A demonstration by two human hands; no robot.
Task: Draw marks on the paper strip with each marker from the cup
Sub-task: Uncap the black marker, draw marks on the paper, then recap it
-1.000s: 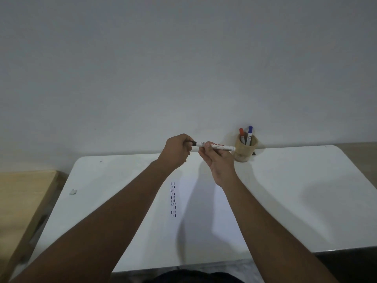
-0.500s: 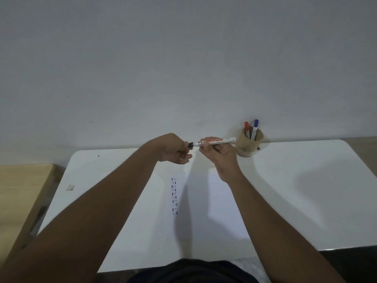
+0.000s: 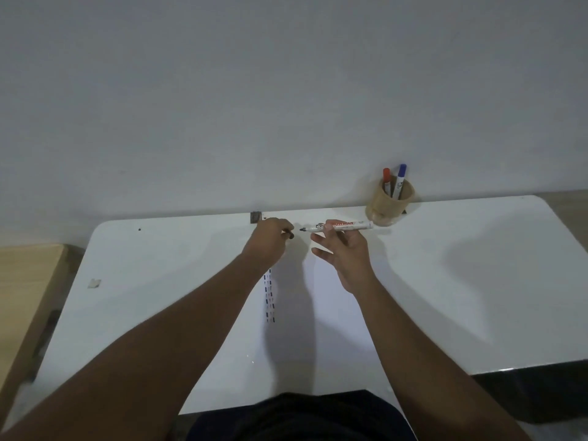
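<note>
My right hand (image 3: pixel 345 254) holds a white marker (image 3: pixel 345 226) level above the table, its bare black tip pointing left. My left hand (image 3: pixel 270 238) is closed on the marker's black cap (image 3: pixel 290 234), a short gap left of the tip. Below my hands lies the white paper strip (image 3: pixel 321 300) with rows of short dark and reddish dashes (image 3: pixel 269 296) along its left side. A tan cup (image 3: pixel 392 203) stands at the back right of my hands, holding a red-capped marker (image 3: pixel 386 181) and a blue-capped marker (image 3: pixel 400 179).
The white table (image 3: pixel 461 281) ends against a plain wall. A small grey square (image 3: pixel 256 217) sits at the table's back edge, and a scrap of tape (image 3: pixel 94 283) lies near its left side. A wooden surface (image 3: pixel 25 281) adjoins on the left.
The cap has come off the marker: my left hand pulled it away to the left, baring the tip. My right hand's lower fingers have spread apart.
</note>
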